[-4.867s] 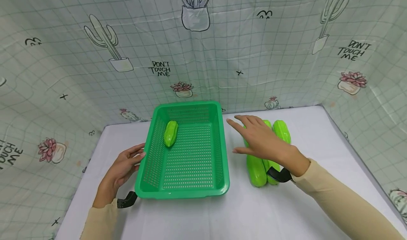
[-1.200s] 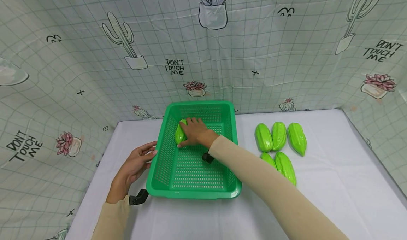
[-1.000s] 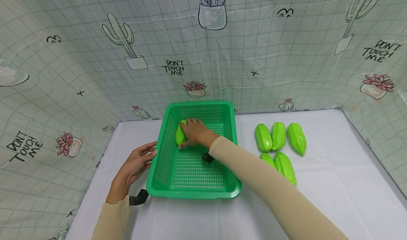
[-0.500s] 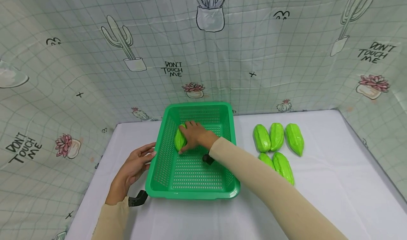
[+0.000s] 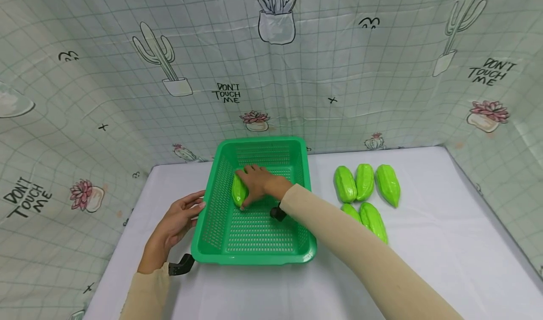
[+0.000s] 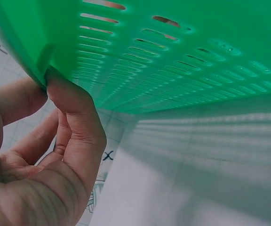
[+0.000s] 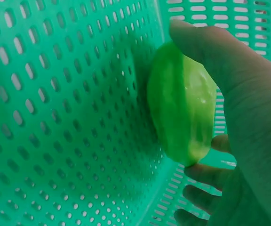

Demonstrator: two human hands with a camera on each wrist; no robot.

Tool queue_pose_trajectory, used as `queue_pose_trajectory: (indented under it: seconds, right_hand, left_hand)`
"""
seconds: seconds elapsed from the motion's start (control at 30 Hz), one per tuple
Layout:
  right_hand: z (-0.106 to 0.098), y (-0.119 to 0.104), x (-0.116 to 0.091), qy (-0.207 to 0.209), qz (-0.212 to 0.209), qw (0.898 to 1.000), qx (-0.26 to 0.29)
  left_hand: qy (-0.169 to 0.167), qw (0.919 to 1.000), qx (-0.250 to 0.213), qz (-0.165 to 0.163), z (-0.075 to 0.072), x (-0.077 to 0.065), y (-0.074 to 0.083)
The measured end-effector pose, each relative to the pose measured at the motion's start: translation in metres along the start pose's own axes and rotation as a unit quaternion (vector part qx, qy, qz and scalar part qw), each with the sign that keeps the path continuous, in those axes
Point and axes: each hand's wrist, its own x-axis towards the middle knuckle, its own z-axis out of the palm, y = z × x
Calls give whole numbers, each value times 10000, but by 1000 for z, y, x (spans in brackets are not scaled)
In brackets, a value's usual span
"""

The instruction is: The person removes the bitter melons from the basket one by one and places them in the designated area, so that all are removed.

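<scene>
A green perforated plastic basket [image 5: 254, 258] stands on the table. My left hand [image 5: 180, 221] pinches its left rim between thumb and finger; the left wrist view shows the pinching hand [image 6: 65, 136] close up. Inside the basket, near the left wall, lies a bright green ribbed star fruit [image 5: 238, 192]. My right hand [image 5: 259, 183] reaches in and grips this fruit. In the right wrist view the thumb lies at one end of the star fruit [image 7: 182, 103] and the fingertips touch its other end, beside the perforated wall.
Several more green star fruits lie to the basket's right, three in a back row [image 5: 365, 182] and others nearer [image 5: 373, 221], partly behind my right sleeve [image 5: 339, 235]. The table has a white cover [image 5: 441, 244]. Printed cloth walls [image 5: 305, 89] enclose the back and sides.
My right hand has left the fruits on the table and moved into the basket. Over the last second, it and the star fruit have shifted toward the near side. The left hand keeps its hold.
</scene>
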Motion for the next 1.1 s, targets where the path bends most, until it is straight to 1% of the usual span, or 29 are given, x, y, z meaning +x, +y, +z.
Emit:
queue_pose_trajectory:
  seconds: [0.13,0.27,0.43,0.7,0.87,1.1]
  right_hand:
    - [0,2,-3,-119,47,9999,-89]
    - [0,2,-4,-228,3,9997,-24]
    - [-1,1,-5,-243,-62,9997,4]
    - [-2,-1,-11,-405,-52,9984,-392]
    - [-3,-1,-15,-475,-107,9971,-579]
    - [-10,-1,-26,-374,-182,9961,-775]
  left_hand:
    - [-22,10000,-9,25,0,0,1]
    - [-17,10000,-4,28,1,0,0]
    - [-3,10000,20,13,1,0,0]
    - [-86,10000,-25,20,1,-1,-1]
    - [-63,9999,-76,29,1,-1,-1]
    - [-91,9999,-69,54,-1,-3,-1]
